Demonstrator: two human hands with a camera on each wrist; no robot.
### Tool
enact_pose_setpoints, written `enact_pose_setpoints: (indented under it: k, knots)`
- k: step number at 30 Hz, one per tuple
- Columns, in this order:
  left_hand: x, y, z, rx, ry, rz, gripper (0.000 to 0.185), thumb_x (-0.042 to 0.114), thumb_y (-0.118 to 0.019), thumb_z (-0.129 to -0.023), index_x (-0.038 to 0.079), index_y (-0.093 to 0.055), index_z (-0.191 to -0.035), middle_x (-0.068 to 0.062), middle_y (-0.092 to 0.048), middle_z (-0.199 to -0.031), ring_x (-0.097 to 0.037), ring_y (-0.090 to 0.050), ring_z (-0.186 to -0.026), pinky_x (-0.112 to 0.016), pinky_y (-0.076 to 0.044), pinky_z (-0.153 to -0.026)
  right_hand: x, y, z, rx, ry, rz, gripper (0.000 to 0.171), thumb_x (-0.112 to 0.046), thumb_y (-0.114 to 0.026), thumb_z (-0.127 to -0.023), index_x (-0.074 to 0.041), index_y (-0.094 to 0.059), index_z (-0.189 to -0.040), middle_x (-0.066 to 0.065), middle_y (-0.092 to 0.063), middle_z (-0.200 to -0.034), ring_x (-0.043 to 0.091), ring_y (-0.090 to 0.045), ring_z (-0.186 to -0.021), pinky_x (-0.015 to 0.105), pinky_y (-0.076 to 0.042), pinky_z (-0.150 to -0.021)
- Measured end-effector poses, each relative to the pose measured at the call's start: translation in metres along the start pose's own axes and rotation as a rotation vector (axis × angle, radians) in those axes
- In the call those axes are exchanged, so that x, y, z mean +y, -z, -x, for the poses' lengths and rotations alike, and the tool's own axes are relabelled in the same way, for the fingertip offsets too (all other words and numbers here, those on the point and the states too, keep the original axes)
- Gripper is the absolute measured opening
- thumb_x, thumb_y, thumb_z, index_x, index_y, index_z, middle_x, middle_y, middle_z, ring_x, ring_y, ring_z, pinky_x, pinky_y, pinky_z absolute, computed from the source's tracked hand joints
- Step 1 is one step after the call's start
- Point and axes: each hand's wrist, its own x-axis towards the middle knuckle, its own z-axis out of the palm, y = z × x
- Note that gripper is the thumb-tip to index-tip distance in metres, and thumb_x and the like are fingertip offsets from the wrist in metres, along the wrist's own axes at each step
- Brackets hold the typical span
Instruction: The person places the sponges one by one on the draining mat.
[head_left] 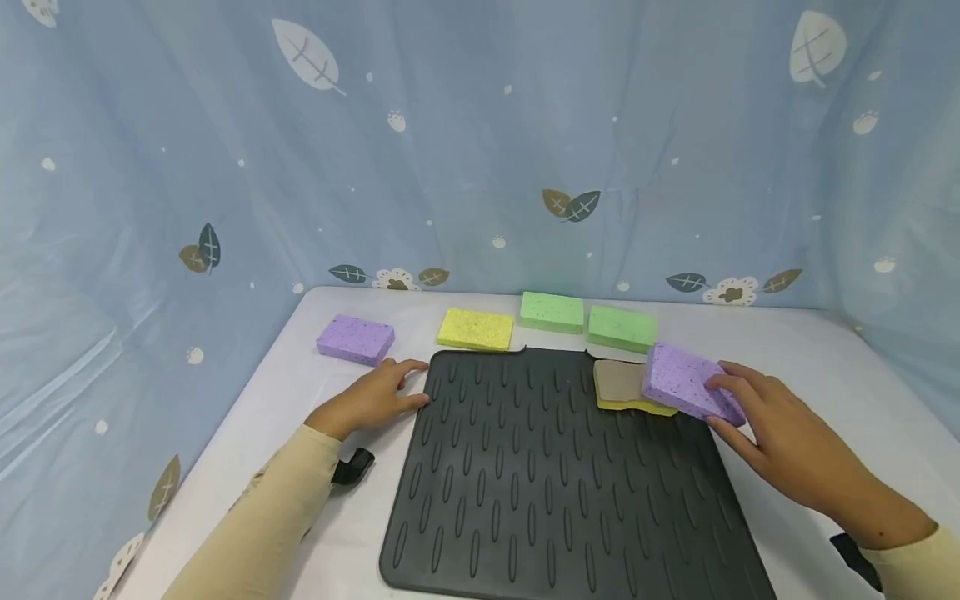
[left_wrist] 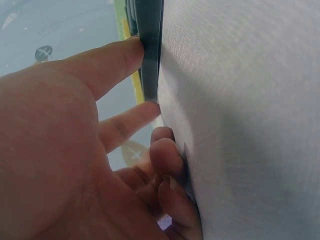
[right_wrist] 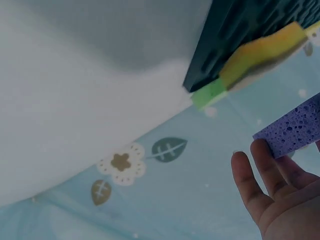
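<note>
Near the table's far right edge, the right hand [head_left: 780, 433] pinches a purple sponge [head_left: 690, 382] tilted above the yellow sponge [head_left: 626, 392] on the black mat [head_left: 555, 475]. Lower it level. The left hand [head_left: 375, 398], fingers relaxed, steadies the mat's left edge.

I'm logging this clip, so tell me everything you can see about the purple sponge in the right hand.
The purple sponge is a rectangular block, lilac with darker speckles and open pores, and looks soft and dry. The right hand holds it by its near end, tilted, lifted above the right rear corner of the black ribbed mat. It hangs partly over a yellow sponge with a grey-brown top lying there; whether the two touch cannot be told.
</note>
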Motion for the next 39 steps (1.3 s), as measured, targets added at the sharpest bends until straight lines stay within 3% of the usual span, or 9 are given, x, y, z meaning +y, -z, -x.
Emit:
enact_pose_setpoints:
  k: [6, 11, 24, 39]
  knots:
    - [0.000, 0.000, 0.001, 0.004, 0.000, 0.001, 0.062, 0.038, -0.068, -0.095, 0.016, -0.046, -0.149, -0.010, -0.047, -0.098, -0.020, -0.045, -0.080, -0.035, -0.037, -0.070, -0.021, -0.004, 0.012, -0.039, 0.042, 0.025, 0.050, -0.029, -0.078, -0.086, -0.014, -0.054, -0.127, 0.020, -0.049, -0.142, 0.042, -0.051, -0.122, 0.063, -0.047, -0.090]
    - [-0.001, -0.002, 0.000, 0.008, -0.006, 0.006, 0.062, 0.038, -0.068, -0.095, 0.016, -0.046, -0.149, -0.010, -0.047, -0.098, -0.020, -0.044, -0.079, -0.034, -0.037, -0.069, -0.030, -0.009, 0.018, -0.018, 0.113, 0.024, 0.051, -0.028, -0.080, -0.083, -0.016, -0.056, -0.126, 0.016, -0.052, -0.140, 0.038, -0.055, -0.119, 0.058, -0.047, -0.090]
    - [0.001, 0.000, 0.002, 0.001, -0.015, 0.007, 0.062, 0.037, -0.068, -0.096, 0.014, -0.046, -0.149, -0.011, -0.047, -0.097, -0.020, -0.044, -0.078, -0.033, -0.037, -0.068, -0.034, -0.031, 0.023, 0.015, 0.251, 0.042, 0.052, -0.030, -0.083, -0.079, -0.022, -0.058, -0.124, 0.009, -0.058, -0.134, 0.027, -0.061, -0.114, 0.049, -0.051, -0.089]
    - [-0.001, -0.002, 0.001, 0.006, -0.018, 0.004, 0.061, 0.037, -0.068, -0.095, 0.014, -0.047, -0.148, -0.011, -0.047, -0.097, -0.020, -0.044, -0.078, -0.034, -0.037, -0.068, -0.033, -0.043, 0.032, -0.038, 0.252, 0.030, 0.052, -0.027, -0.085, -0.078, -0.026, -0.057, -0.122, 0.009, -0.058, -0.136, 0.029, -0.060, -0.118, 0.051, -0.052, -0.090]
